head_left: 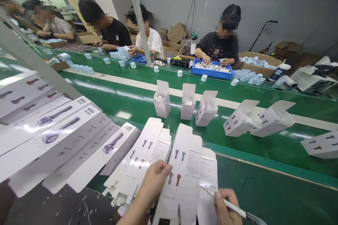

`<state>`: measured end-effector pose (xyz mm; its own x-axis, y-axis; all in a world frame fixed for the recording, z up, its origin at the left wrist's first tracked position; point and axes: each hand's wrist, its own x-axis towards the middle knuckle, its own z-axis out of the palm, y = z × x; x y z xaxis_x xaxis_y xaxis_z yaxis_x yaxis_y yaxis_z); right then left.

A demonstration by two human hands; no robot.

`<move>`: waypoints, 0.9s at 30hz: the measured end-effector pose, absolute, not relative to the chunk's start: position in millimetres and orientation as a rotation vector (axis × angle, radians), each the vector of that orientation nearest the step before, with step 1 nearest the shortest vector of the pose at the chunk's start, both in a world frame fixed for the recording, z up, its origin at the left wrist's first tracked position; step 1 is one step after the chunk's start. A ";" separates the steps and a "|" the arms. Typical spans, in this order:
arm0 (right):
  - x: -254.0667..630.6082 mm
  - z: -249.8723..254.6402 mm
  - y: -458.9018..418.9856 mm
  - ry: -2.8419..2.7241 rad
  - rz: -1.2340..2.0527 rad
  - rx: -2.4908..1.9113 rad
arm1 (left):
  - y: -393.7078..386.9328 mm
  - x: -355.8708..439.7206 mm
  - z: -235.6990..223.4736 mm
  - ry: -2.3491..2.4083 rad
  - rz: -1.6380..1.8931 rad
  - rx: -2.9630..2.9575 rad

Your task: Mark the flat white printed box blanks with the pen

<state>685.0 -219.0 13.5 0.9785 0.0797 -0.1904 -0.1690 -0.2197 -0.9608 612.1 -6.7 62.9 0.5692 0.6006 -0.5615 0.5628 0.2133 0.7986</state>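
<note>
My left hand (152, 182) rests on a flat, unfolded white carton (185, 168) printed with small hair-dryer pictures, holding it by its left edge. My right hand (226, 208) grips a slim white pen-like tool (232, 207) whose tip touches the carton's lower right side. More flat cartons (139, 158) lie fanned out under and left of it, at the near edge of the green bench.
Stacks of flat cartons (52, 130) fill the left. Several upright and tipped open boxes (188, 103) stand on the green conveyor belt (264, 147). Across it, several seated people handle small white cups (248, 77); a blue tray (212, 70) and cardboard boxes sit there.
</note>
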 end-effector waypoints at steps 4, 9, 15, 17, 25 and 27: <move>707.5 18.0 -213.6 -0.070 0.262 -1.883 | 50.9 581.3 89.9 1.234 0.126 1.511; 710.8 4.3 -202.3 -0.196 0.341 -1.890 | 72.9 567.0 103.7 1.546 0.258 2.010; 715.9 -13.1 -205.8 -0.252 0.455 -1.976 | -19.3 606.0 61.2 1.022 -0.053 1.754; 719.3 -15.9 -207.1 -0.267 0.486 -2.003 | -44.9 617.9 43.3 1.012 -0.124 1.814; 698.3 -0.4 -210.2 -0.266 0.218 -1.945 | -53.0 626.8 19.0 1.161 -0.135 1.662; 680.6 -1.1 -213.3 -0.280 0.134 -1.953 | -53.3 627.6 19.4 1.154 -0.156 1.634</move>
<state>680.6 -213.3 -1.1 0.9657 0.2570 0.0367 0.1327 -0.3672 -0.9206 627.6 -53.3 19.4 0.5208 0.5957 -0.6115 0.7366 0.0484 0.6746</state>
